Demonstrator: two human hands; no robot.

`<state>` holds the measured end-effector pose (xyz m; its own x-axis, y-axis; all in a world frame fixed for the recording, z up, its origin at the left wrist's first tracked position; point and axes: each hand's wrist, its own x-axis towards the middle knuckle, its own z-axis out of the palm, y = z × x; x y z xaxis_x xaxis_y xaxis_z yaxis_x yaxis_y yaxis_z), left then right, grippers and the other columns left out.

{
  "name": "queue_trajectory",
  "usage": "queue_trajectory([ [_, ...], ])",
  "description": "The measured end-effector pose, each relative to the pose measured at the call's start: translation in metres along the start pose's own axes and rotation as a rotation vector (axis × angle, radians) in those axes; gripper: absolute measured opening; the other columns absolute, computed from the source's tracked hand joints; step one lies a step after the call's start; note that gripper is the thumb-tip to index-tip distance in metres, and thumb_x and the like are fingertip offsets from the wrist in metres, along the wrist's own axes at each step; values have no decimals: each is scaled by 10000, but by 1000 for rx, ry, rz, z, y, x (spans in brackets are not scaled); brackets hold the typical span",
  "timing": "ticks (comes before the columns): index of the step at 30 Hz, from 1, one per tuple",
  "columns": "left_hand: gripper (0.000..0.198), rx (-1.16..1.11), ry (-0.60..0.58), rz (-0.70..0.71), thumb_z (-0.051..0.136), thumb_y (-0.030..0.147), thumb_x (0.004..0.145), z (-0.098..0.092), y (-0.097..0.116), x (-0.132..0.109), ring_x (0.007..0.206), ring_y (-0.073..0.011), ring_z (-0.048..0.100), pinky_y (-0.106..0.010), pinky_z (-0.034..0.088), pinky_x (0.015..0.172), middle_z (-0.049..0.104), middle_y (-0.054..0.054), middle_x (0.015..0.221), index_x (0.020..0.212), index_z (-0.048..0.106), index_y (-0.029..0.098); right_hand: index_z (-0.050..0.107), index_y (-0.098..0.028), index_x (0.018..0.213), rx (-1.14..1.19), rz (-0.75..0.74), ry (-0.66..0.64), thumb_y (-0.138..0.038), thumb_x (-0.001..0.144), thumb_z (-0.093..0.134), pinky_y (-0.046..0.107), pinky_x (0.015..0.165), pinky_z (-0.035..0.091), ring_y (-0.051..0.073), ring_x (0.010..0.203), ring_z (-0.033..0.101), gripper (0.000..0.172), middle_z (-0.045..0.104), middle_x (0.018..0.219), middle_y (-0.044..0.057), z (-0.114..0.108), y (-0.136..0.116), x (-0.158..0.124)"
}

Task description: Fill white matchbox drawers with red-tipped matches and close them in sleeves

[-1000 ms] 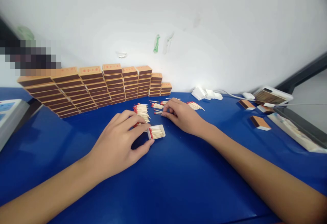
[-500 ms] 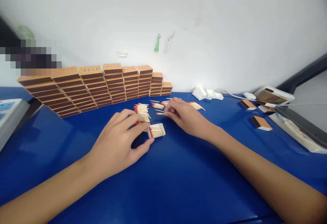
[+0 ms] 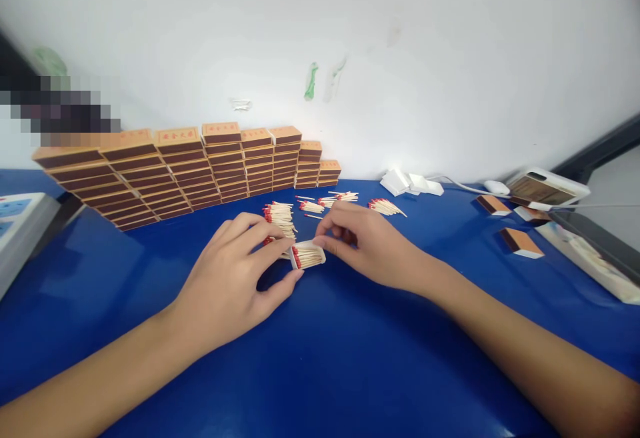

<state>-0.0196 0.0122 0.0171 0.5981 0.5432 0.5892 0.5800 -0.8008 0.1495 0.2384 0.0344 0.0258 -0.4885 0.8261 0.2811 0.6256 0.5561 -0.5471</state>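
A small white matchbox tray [image 3: 325,260] holds a layer of matches [image 3: 309,256] with their red heads to the left. My left hand [image 3: 230,278] grips the tray's left end between thumb and fingers. The fingertips of my right hand [image 3: 367,238] are pinched at the tray's upper right corner, on a match that they mostly hide. Just behind the tray lies a thick pile of loose matches [image 3: 280,218], partly covered by my left fingers. Smaller bunches, such as one small heap [image 3: 311,207] and another heap [image 3: 387,207], lie farther back on the blue table [image 3: 320,358].
Stacked matchboxes [image 3: 185,171] form a stepped row along the white wall. White empty trays [image 3: 400,182] lie at the back, near a white cable [image 3: 457,185]. Single matchboxes, one of them orange-topped [image 3: 521,241], sit at right beside a pouch [image 3: 580,258]. A white box [image 3: 25,231] stands far left.
My right hand has come from the loose matches towards me, to the tray's right end. One of two single matches there has left the table. My left hand keeps its grip.
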Motion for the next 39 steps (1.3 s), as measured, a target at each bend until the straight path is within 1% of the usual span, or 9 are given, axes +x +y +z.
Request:
queue_trajectory([
  [2,178,-2,-2,-3,720,268,989,0,0,0,1068,-281,639,-501,570,938,757,-86,1128,1138,747,175,709,-202,950,-23,16,82,-234,1027,684,303,709,447,160,758,555,87,593,867,12,1,13,6],
  [4,171,-3,-3,-5,719,274,990,0,0,0,1064,-278,641,-499,571,938,757,-84,1125,1130,748,179,717,-198,998,-61,36,126,-215,1007,702,312,724,456,159,754,555,24,601,903,19,3,26,12],
  [6,166,-4,-2,-5,718,277,990,0,1,0,1063,-277,643,-497,573,937,759,-83,1121,1123,749,182,720,-198,1044,-94,39,130,-203,994,713,319,736,465,157,750,557,51,604,947,28,6,36,16],
  [9,151,-8,-2,-8,716,273,988,0,1,0,1066,-278,646,-493,576,936,762,-85,1113,1106,751,186,728,-199,1072,-125,20,115,-189,1004,692,325,741,468,155,740,550,78,588,959,31,11,44,18],
  [15,159,0,11,-1,721,277,983,0,1,0,1066,-283,660,-491,578,946,765,-89,1108,1114,750,191,749,-221,1132,-142,-3,111,-202,1027,663,327,733,465,158,734,540,137,574,955,30,15,47,20],
  [22,147,-9,-5,-5,723,272,981,0,0,0,1078,-285,660,-496,576,954,764,-90,1116,1093,754,182,761,-211,1134,-157,-38,126,-206,1021,668,326,719,461,156,727,534,147,584,960,37,16,51,21],
  [30,152,4,1,1,713,273,988,0,1,0,1070,-280,654,-497,579,949,765,-88,1113,1109,750,190,757,-200,1200,-185,-50,137,-200,1021,662,330,709,460,166,741,540,203,593,979,51,17,52,21],
  [33,157,7,-1,-1,710,281,990,0,1,0,1072,-281,654,-500,578,948,766,-91,1115,1114,749,194,756,-205,1196,-187,-44,135,-202,1021,668,326,700,452,167,737,541,196,591,968,47,18,52,21],
  [39,155,0,-1,-4,705,278,995,0,1,0,1067,-277,651,-497,572,946,766,-89,1116,1120,748,198,744,-213,1121,-164,-25,121,-188,1011,682,316,707,444,158,725,538,129,580,940,29,16,50,22],
])
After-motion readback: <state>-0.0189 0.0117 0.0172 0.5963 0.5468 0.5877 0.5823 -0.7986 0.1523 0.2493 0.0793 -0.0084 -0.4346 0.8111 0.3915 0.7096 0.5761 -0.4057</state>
